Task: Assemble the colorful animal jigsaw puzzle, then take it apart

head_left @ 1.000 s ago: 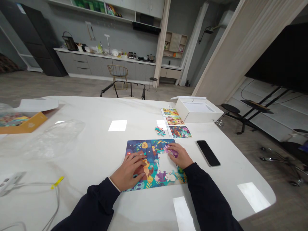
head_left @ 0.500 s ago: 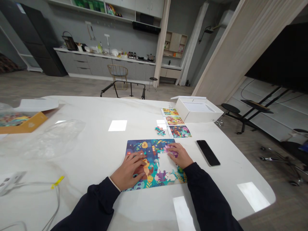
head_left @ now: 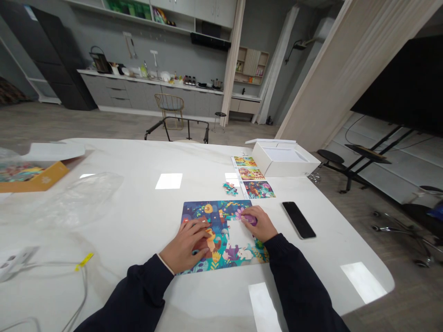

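Note:
A colourful jigsaw puzzle [head_left: 216,215] with animals and plants lies flat on the white table, with a white gap right of its middle. My left hand [head_left: 187,244] rests on its left part, fingers stretched out and holding nothing. At the upper right of the gap is my right hand [head_left: 260,224], its fingers bent and closed on a purple puzzle piece [head_left: 249,219], partly hidden under them. A small pile of loose puzzle pieces [head_left: 230,188] sits just beyond the puzzle. Beside that pile lies a picture sheet [head_left: 252,174] with three printed scenes.
A black phone [head_left: 299,220] lies right of the puzzle. Farther back stands an open white box [head_left: 285,159]. At the left are a crumpled clear plastic bag [head_left: 83,198], an orange box [head_left: 51,179] with pieces, and a power strip [head_left: 15,263] with a cable.
The fingers of my right hand have drawn slightly closer together over the purple piece. My left hand stays in place.

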{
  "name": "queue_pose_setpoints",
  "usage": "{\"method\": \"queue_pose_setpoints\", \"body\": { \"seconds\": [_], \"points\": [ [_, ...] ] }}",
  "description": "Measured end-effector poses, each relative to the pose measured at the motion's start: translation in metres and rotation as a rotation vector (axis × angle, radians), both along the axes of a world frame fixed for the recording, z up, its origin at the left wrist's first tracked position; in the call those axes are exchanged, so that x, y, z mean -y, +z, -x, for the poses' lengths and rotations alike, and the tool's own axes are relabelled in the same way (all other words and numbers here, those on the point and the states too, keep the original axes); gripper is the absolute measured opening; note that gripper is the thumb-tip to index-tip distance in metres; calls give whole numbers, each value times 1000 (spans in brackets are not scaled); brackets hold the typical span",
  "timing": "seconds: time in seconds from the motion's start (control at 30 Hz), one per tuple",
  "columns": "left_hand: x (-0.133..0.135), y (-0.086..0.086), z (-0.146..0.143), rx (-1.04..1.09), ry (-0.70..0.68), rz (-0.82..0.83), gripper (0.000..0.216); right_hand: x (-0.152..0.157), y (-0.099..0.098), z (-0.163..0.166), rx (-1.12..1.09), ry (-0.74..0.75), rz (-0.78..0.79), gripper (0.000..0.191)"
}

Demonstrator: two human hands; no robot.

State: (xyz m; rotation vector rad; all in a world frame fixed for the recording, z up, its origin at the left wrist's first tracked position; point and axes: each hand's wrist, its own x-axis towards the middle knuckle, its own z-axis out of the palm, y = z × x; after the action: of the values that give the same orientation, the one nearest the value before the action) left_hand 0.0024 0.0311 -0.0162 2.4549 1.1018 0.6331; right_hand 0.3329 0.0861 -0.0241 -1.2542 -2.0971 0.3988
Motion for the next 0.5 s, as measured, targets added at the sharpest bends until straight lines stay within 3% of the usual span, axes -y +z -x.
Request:
{"method": "queue_pose_setpoints", "body": {
  "seconds": [0.23,0.5],
  "points": [
    [0,1,0,3,2,-10,39,-19,3,-1,-11,-52,74,30],
    [2,3,0,27,9,26,35,-114,2,41,173,-162,67,41]
  ]
}}
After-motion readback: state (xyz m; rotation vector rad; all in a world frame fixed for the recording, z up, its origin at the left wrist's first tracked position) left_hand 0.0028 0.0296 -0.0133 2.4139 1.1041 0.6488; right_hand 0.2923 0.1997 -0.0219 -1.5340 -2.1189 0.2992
